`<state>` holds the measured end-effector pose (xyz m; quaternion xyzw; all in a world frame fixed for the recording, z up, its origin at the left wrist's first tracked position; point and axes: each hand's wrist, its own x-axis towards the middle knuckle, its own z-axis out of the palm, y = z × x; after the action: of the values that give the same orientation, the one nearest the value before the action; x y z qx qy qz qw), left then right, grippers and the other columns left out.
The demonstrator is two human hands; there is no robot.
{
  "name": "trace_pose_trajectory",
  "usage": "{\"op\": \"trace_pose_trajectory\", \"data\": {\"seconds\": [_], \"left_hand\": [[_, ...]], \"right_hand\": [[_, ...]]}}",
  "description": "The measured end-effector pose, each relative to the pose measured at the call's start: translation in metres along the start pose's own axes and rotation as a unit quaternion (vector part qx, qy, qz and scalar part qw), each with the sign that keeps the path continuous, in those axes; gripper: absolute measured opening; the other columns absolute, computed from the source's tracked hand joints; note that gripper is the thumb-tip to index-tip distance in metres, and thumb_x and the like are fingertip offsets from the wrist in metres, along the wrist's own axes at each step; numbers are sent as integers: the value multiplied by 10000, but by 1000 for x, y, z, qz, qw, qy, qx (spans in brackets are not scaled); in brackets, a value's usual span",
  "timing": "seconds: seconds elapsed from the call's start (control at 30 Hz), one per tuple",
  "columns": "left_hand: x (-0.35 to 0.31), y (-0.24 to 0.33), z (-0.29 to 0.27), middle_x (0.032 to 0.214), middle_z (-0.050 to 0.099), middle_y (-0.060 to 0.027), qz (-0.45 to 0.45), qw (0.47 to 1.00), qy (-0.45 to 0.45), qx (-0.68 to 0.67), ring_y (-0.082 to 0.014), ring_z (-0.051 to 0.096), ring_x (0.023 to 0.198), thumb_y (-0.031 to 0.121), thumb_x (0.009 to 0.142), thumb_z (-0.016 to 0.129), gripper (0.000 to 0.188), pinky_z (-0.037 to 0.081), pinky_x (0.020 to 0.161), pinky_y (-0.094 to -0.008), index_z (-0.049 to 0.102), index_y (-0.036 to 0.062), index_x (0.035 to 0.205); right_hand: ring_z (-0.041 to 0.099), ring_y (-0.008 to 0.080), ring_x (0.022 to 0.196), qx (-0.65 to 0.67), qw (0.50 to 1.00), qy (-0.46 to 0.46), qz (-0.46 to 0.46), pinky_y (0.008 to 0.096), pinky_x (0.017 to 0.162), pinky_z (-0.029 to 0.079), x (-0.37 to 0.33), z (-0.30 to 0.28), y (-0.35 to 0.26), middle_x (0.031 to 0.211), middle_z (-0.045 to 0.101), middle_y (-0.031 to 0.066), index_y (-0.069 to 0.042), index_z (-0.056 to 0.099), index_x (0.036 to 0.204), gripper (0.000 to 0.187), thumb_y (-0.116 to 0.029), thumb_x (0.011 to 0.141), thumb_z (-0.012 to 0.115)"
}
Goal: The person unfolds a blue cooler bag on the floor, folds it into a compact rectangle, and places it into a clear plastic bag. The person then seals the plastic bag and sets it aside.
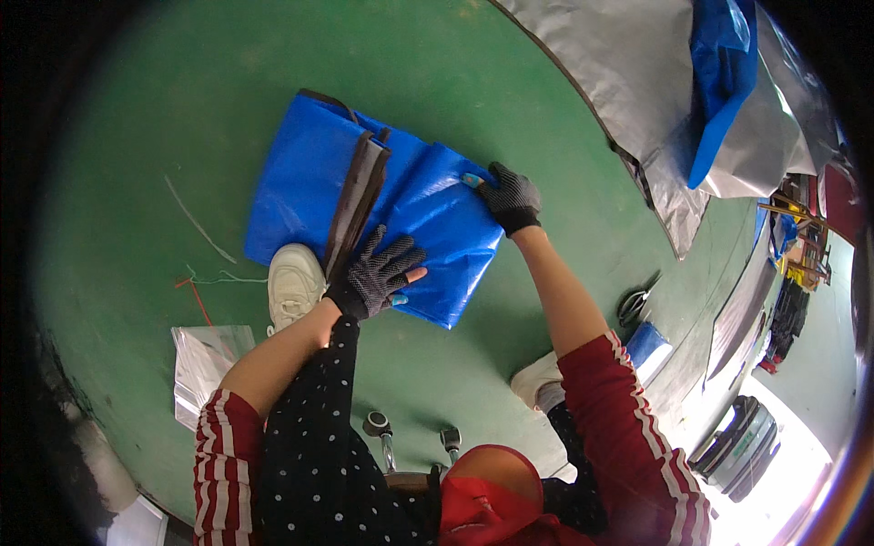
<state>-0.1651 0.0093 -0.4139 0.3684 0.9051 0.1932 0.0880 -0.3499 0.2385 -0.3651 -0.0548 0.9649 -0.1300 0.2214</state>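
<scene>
A blue tarp [305, 173] with dark edging lies folded on the green floor in front of me. Its brown-grey edge strip [360, 196] runs across the fold near the middle. My left hand [369, 276], in a dark dotted glove with some fingertips bare, presses flat on the tarp's near side with fingers spread. My right hand [506, 196], gloved the same way, grips the tarp's right far corner, thumb on top and the other fingers bent at the edge. The tip of my left shoe [296, 280] touches the tarp's near left edge.
A large silver sheet [619, 73] with a blue piece [724, 82] lies at the upper right. Scissors [635, 305] and a blue roll [648, 346] lie right of my other shoe. Clear plastic bags [205, 364] lie at left, near loose string [218, 280]. Chair casters [377, 424] stand below.
</scene>
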Motion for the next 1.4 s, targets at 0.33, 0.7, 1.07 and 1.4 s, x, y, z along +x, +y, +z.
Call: {"op": "trace_pose_trajectory", "data": {"seconds": [0.33, 0.7, 1.07, 1.4], "left_hand": [[-11, -8, -43, 1421, 346, -267, -123, 949, 285, -48, -438, 317, 1324, 496, 723, 716, 924, 214, 1088, -571, 322, 49, 1429], [33, -54, -28, 1483, 222, -271, -311, 945, 86, 61, -458, 181, 1379, 464, 843, 596, 838, 62, 1121, -601, 237, 11, 1450], [19, -93, -66, 1314, 462, -249, -256, 922, 114, -266, -403, 444, 1216, 311, 857, 610, 688, 287, 1070, -507, 314, 57, 1424], [-140, -143, -89, 1150, 589, -246, -405, 722, 108, -550, -416, 582, 1000, 461, 844, 613, 617, 446, 915, -493, 518, 22, 1267]], "right_hand": [[588, 289, 1116, -126, 986, 68, -84, 480, 952, 438, -6, 11, -26, 1242, 598, 90, -204, 500, 1317, 665, -535, 762, 654], [427, 395, 1237, 197, 937, 289, 15, 454, 1062, 341, -63, 36, -3, 1320, 444, 246, -8, 346, 1372, 803, -243, 722, 757], [573, 203, 463, 549, 824, -120, 72, 333, 394, 464, -88, -22, -191, 689, 575, 118, 20, 512, 930, 385, -280, 807, 720], [645, 301, 710, 220, 962, -82, -139, 395, 661, 525, -7, 83, -279, 785, 632, 114, -77, 516, 879, 243, -227, 799, 689]]}}
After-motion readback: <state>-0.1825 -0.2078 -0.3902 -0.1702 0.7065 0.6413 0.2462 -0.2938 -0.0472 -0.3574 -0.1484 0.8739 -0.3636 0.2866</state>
